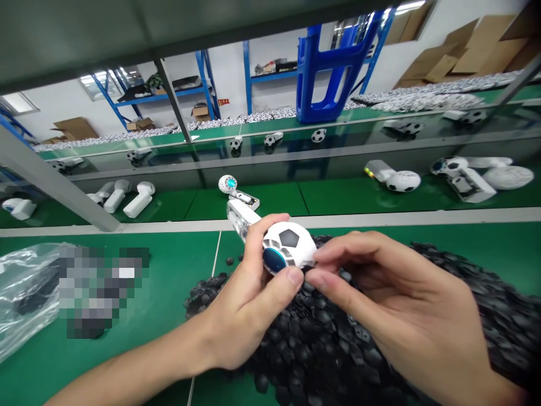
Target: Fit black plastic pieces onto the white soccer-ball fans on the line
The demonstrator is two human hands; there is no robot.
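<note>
My left hand (253,299) is wrapped around a white soccer-ball-patterned device (304,239), holding it over the table. The rounded head bears a grey-black pentagon patch and a shiny blue disc, and its white handle (243,217) points away to the upper left. At the lower right edge of the ball, my right hand (393,299) is closed in a pinch on a small black piece (305,270), mostly hidden by the fingertips. Below both hands spreads a large heap of small black plastic pieces (321,338) on the green table.
A clear plastic bag (29,304) lies at left beside a blurred-out patch. Behind the white table edge (380,217), similar white devices (141,200) stand or lie on a green conveyor (274,200). A blue stool (323,79) rests upside down beyond. A grey post (54,175) rises at left.
</note>
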